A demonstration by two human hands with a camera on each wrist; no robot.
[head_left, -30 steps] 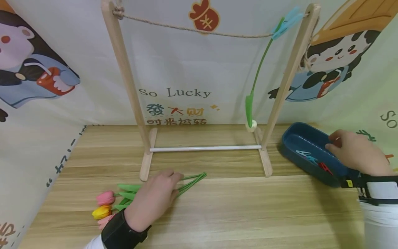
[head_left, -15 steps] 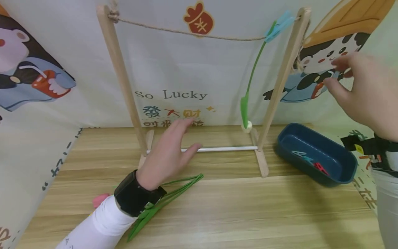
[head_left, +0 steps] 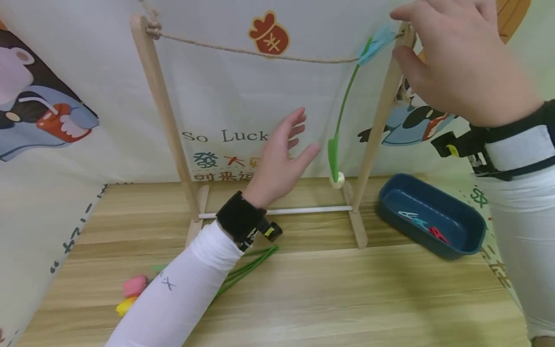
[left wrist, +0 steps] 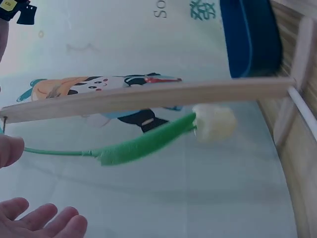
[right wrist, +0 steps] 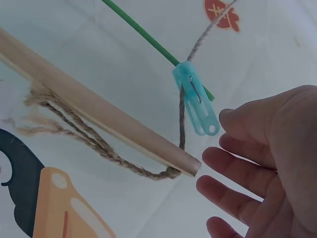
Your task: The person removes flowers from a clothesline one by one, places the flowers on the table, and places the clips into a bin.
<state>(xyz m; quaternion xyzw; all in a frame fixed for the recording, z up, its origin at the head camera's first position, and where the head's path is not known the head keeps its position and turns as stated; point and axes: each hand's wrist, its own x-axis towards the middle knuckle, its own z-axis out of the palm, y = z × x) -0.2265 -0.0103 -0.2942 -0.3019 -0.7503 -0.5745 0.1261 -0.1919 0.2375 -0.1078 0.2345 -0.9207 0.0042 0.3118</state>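
A white tulip hangs head down from the rope of a wooden frame. A light blue clothespin clips its green stem to the rope beside the right post. My right hand is at the top of that post, fingers spread and thumb tip close to the clothespin's handle end, holding nothing. Left of the hanging flower, my left hand is raised with fingers extended and nothing in it. In the left wrist view, the tulip's leaf lies beyond its thumb.
A dark blue bin with several small clothespins stands right of the frame. On the table at left lie a pink tulip, a yellow tulip and green stems, partly under my left sleeve. A white crossbar joins the frame's feet.
My left hand has left the tulip stems on the table and risen towards the hanging tulip. My right hand has come up from the bin to the clothespin on the rope.
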